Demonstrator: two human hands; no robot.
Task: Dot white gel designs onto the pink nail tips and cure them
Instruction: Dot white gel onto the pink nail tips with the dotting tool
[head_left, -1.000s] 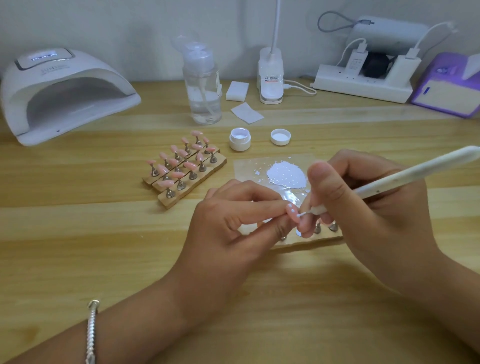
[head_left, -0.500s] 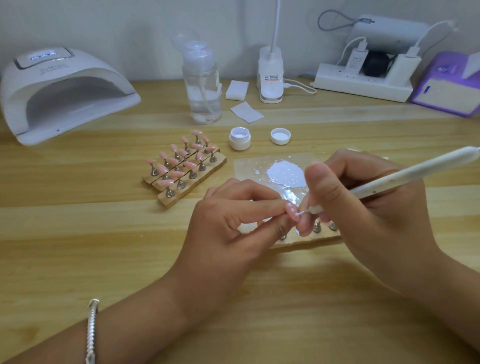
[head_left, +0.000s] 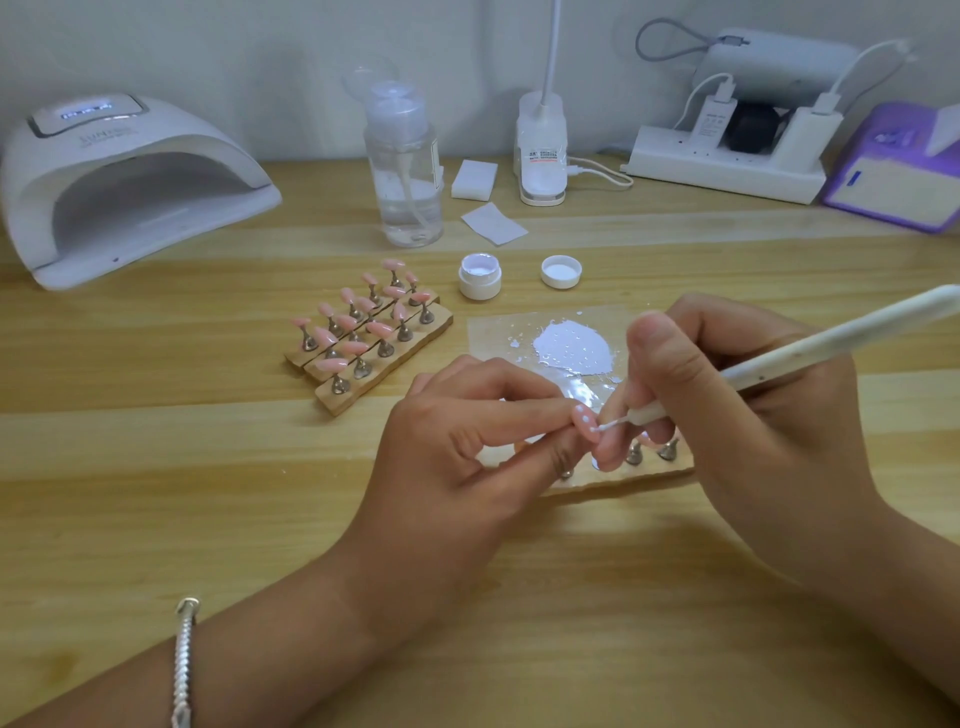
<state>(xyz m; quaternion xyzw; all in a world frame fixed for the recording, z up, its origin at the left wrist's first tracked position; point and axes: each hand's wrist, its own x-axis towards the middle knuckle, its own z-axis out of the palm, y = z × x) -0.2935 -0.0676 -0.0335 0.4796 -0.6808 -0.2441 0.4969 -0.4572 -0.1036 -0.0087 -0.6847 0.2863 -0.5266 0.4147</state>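
Note:
My left hand (head_left: 467, 452) pinches a pink nail tip (head_left: 586, 422) between thumb and forefinger; white dots show on it. My right hand (head_left: 727, 415) grips a white dotting pen (head_left: 810, 348), whose thin tip touches the nail. Beneath the hands lies a wooden holder strip (head_left: 623, 480) with metal stands, partly hidden. Just behind sits a clear palette sheet (head_left: 493, 332) with a blob of white gel (head_left: 571, 345). Three wooden strips of pink nail tips (head_left: 363, 332) stand to the left. The open gel jar (head_left: 480, 275) and its lid (head_left: 561, 271) sit further back.
A white curing lamp (head_left: 130, 187) stands at the back left, its display lit. A clear pump bottle (head_left: 405, 171), white wipes (head_left: 491, 221), a desk lamp base (head_left: 543, 156), a power strip (head_left: 727, 166) and a purple box (head_left: 898, 182) line the back.
The pen tip has shifted very slightly on the nail tip; both hands stay in place.

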